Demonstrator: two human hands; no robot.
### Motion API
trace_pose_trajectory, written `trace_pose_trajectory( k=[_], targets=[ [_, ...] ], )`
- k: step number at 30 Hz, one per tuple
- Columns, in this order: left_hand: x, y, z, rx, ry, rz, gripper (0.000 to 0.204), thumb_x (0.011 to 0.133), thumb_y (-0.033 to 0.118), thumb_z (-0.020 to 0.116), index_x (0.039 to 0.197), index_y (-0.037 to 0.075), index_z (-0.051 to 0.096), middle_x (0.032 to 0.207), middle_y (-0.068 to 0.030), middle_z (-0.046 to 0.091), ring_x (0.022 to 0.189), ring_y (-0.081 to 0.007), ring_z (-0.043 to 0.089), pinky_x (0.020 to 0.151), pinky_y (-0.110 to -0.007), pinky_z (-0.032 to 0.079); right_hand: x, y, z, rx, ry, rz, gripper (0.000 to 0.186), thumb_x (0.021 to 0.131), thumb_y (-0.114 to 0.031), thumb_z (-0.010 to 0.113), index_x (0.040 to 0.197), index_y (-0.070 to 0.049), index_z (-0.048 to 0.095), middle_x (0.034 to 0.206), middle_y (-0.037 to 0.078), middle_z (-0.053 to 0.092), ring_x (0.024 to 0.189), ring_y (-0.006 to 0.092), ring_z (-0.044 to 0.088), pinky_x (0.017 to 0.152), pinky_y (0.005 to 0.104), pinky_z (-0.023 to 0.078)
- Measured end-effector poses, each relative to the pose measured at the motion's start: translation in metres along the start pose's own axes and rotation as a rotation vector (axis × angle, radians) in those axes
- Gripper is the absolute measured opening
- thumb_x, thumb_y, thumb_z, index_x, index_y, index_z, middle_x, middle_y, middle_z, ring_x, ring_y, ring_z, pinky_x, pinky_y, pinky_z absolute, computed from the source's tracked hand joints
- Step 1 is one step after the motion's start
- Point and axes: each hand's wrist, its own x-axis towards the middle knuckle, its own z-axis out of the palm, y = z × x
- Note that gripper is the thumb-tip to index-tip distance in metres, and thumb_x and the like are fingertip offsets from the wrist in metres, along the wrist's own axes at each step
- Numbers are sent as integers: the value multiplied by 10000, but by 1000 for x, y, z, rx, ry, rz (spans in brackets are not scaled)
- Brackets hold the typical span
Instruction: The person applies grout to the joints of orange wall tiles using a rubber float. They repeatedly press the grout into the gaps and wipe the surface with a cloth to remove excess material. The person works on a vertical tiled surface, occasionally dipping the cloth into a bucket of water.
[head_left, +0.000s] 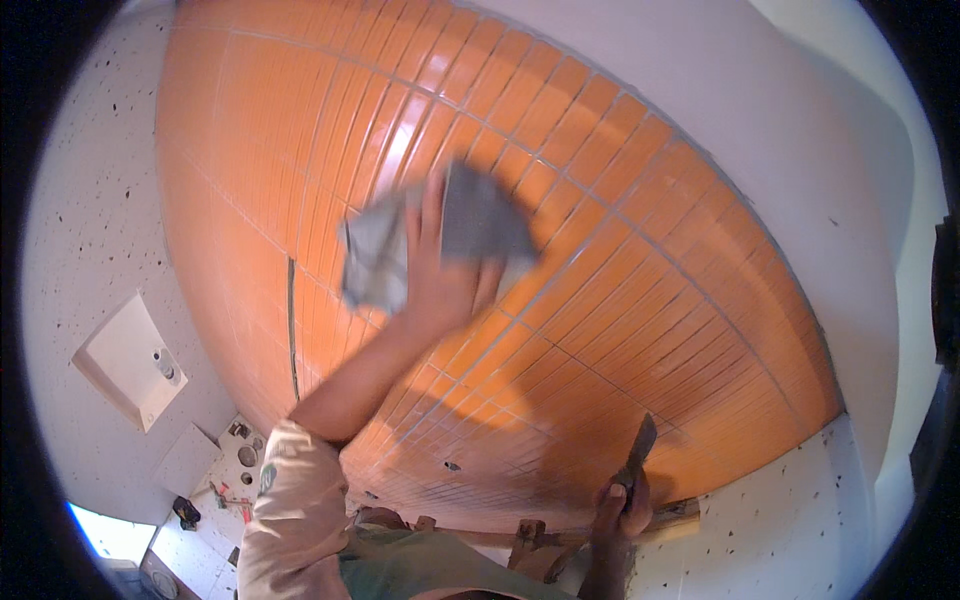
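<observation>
My left hand presses a grey cloth against an orange tiled wall. The fingers spread over the folded cloth, and its edges are smeared by motion. A light sleeve covers my left upper arm. Lower down on the right, my right hand is closed round the handle of a putty knife. Its dark blade points upward and stands out in front of the tiles. Pale joints run between the narrow ribbed tiles.
At the left, a speckled white wall holds a recessed niche with a small item inside. Below it lie a board with round holes and some tools. A dark vertical slot cuts the tiles. Another speckled white surface is at lower right.
</observation>
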Motion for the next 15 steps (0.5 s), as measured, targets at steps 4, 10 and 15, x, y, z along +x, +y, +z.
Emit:
trace_pose_trajectory(
  k=[4, 10, 15],
  targets=[
    [112, 5, -10, -21, 205, -32, 252, 790, 219, 579, 918, 10, 637, 1067, -233, 555, 1237, -461, 389, 1022, -607, 264, 7, 2, -7, -6, -29, -50, 568, 936, -482, 498, 1158, 40, 514, 658, 26, 521, 539, 102, 506, 476, 248, 423],
    [-8, 2, 4, -40, -138, 245, 394, 785, 288, 623, 1066, 12, 611, 1179, -260, 515, 1319, -434, 344, 1043, -633, 238, 60, -69, 5, -57, -290, -145, 493, 955, -333, 510, 1261, 53, 498, 1036, 203, 623, 916, 296, 616, 800, 389, 491],
    [-137, -31, 18, 61, -208, 13, 616, 809, 402, 603, 1303, 47, 508, 1428, -315, 312, 1375, -479, 222, 1040, -654, 214, 117, -170, 61, 322, -423, -230, 423, 986, -170, 456, 1363, 15, 406, 833, 62, 533, 699, 121, 541, 621, 278, 471]
  ],
)
